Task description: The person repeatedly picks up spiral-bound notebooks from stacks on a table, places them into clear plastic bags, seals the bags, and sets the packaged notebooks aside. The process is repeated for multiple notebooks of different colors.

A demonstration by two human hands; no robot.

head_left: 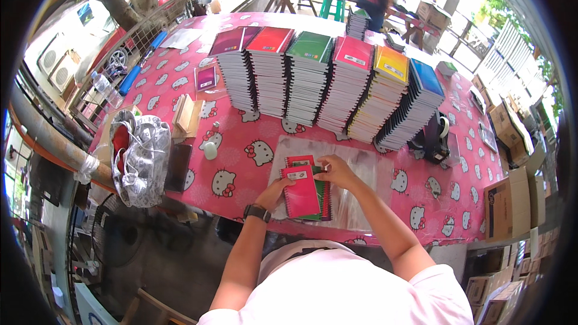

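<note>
Resting on a sheet of clear plastic (355, 171) near the front edge of the table (241, 174), a small stack of spiral notebooks (306, 191) sits between the person's two hands, its top cover pink and a green one showing beneath at the right side. The left hand (276, 192) lies against the stack's left edge, fingers loosely curled around the lower corner, with a dark watch (257, 211) on that wrist; how tightly it grips cannot be told. The right hand (336, 171) comes over the stack's upper right corner, fingers bent and narrow, their tips pressing on the notebook edges there. Both forearms enter from the lower edge, above the person's white shirt (343, 292). Farther back on the pink patterned tablecloth, six tall piles of notebooks (328, 84) stand side by side in a row, topped maroon, red, green, pink, yellow and blue. A tape dispenser (435, 139) sits just right of the row's end. To the left lie a silver patterned bag (143, 159) at the table's corner, a small white cup (209, 149) and a wooden block (186, 114). Cardboard boxes (512, 204) are stacked at the right.
</note>
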